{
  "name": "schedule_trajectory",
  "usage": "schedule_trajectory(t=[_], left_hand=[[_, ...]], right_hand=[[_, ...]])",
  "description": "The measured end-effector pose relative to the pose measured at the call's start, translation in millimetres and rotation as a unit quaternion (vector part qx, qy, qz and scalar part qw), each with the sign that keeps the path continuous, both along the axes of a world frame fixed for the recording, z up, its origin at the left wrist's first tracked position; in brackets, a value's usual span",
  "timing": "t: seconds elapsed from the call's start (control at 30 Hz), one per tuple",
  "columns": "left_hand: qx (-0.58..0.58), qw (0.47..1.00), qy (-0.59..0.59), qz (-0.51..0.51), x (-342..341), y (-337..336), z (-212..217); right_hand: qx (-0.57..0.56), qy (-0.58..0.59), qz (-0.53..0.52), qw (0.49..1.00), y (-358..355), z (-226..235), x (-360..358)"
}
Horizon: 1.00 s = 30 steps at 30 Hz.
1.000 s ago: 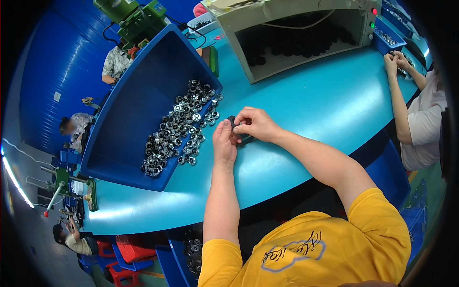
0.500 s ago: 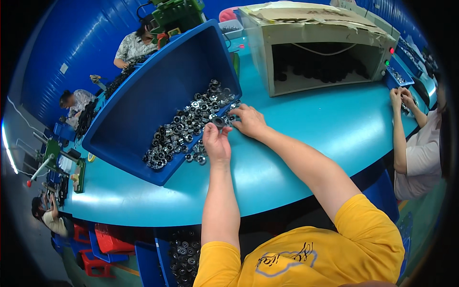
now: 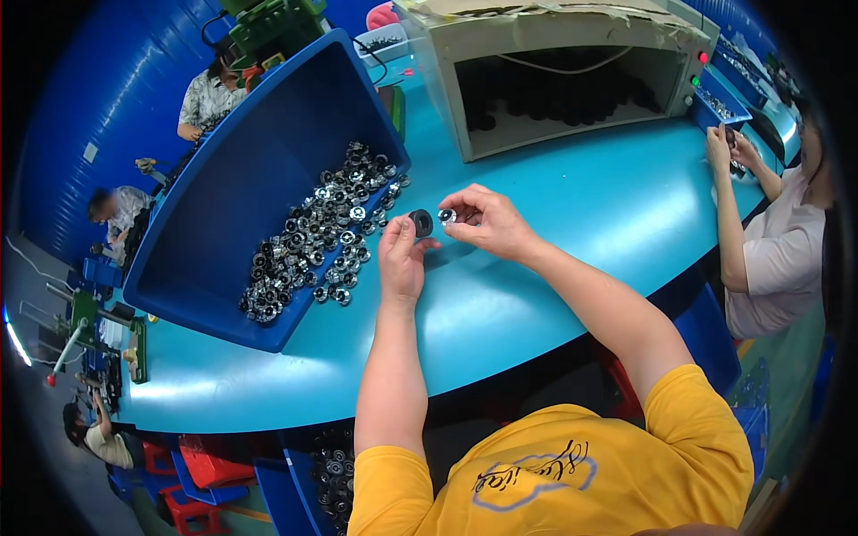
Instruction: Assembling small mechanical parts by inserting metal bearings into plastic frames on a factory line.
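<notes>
My left hand (image 3: 401, 259) pinches a small black ring (image 3: 421, 222) between thumb and fingers above the turquoise table (image 3: 554, 223). My right hand (image 3: 487, 221) holds a small shiny metal part (image 3: 447, 215) just right of the ring; the two pieces are close but apart. To the left lies a tilted blue bin (image 3: 223, 205) with a heap of several silver and black round parts (image 3: 322, 237) spilling toward its open corner near my left hand.
A beige box machine (image 3: 572, 67) with a dark opening stands at the back of the table. Another person (image 3: 778, 223) works at the right edge. Other people sit at the far left by a green machine (image 3: 268, 27). A crate of parts (image 3: 331, 469) sits below the table.
Both hands have drawn back from the bin's parts toward the table's middle. Each hand now holds a separate piece, slightly apart, where before they were together at the heap.
</notes>
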State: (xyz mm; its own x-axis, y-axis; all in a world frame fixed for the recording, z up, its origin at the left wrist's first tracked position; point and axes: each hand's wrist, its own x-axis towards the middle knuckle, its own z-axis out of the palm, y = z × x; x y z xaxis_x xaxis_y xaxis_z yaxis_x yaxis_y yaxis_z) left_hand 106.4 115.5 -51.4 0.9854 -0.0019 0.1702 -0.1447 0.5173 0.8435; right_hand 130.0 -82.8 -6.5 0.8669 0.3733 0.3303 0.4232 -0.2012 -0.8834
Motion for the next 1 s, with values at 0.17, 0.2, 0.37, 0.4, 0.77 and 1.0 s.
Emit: schedule_trajectory(t=[0.17, 0.2, 0.37, 0.4, 0.77, 1.0], left_hand=[[0.015, 1.000, -0.001, -0.013, -2, -5, 0], [0.015, 1.000, 0.001, -0.015, -2, -5, 0], [0.015, 1.000, 0.005, -0.025, -2, -5, -1], [0.015, 1.000, 0.006, -0.026, -1, -7, -1], [0.036, 0.999, -0.009, -0.011, -4, -15, 2], [0.144, 0.988, -0.030, 0.048, -4, -20, -2]], right_hand=[[0.013, 0.015, 0.029, 0.999, -7, -6, -3], [0.057, 0.052, 0.043, 0.996, -4, -9, -1], [0.218, 0.249, 0.089, 0.940, 1, -2, 0], [0.215, 0.232, 0.079, 0.945, 1, -6, 0], [0.054, -0.095, -0.065, 0.992, 11, -8, -10], [0.035, -0.134, -0.086, 0.987, 12, -9, -12]])
